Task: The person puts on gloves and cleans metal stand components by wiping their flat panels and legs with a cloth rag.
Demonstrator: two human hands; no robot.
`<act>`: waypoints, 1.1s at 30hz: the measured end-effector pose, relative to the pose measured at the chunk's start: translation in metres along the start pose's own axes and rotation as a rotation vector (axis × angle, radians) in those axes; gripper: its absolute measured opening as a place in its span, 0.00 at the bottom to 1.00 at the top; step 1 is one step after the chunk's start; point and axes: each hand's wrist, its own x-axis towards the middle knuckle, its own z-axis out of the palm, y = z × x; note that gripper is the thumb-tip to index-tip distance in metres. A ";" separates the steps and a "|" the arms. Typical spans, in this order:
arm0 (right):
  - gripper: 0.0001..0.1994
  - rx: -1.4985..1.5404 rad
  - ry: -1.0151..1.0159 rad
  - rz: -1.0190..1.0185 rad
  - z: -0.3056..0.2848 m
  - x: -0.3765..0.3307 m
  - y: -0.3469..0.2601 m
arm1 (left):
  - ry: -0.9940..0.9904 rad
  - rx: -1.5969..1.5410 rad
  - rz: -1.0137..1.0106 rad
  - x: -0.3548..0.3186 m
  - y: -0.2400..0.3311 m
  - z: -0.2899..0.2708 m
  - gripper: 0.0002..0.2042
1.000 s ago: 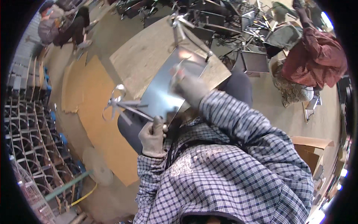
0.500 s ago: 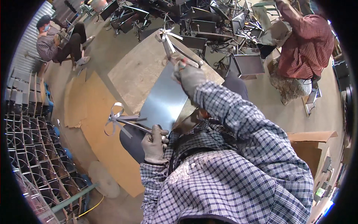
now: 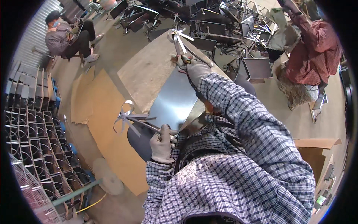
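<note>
A shiny flat metal panel (image 3: pixel 172 98) lies across my lap and over a worn board. Along its near edge runs a rod with a metal ribbon bow (image 3: pixel 126 117) at its outer end. A second metal bow (image 3: pixel 179 36) stands at the far end, beside another curved rod. My gloved left hand (image 3: pixel 162 145) is closed around the near rod end, thumb up. At the panel's far edge, my gloved right hand (image 3: pixel 198 71) grips a small tool (image 3: pixel 182 61) with red and dark parts. Its kind is partly hidden by the fingers.
The pale board (image 3: pixel 143 72) and a cardboard sheet (image 3: pixel 110 130) lie before me. Metal racks (image 3: pixel 35 145) line the left. Piled metal frames (image 3: pixel 212 28) fill the far side. One person (image 3: pixel 69 39) sits far left, another (image 3: pixel 313 52) at right. A cardboard box (image 3: pixel 313 153) stands near right.
The whole view has shifted, so the scene sits slightly further right. My right hand has moved a little away from me along the panel's far edge. My left hand keeps its hold.
</note>
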 end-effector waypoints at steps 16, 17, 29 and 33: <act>0.20 0.127 -0.044 0.079 0.000 0.032 0.000 | -0.006 -0.018 -0.011 -0.003 0.001 0.002 0.28; 0.20 0.271 -0.059 0.160 0.001 0.033 -0.003 | 0.006 -0.032 0.014 -0.004 0.000 0.001 0.28; 0.11 0.278 0.217 -0.984 0.073 -0.103 -0.109 | 0.013 0.118 0.214 0.010 -0.023 -0.007 0.21; 0.12 0.180 0.010 -1.003 0.075 -0.091 -0.066 | 0.024 0.046 0.260 0.008 -0.025 -0.003 0.21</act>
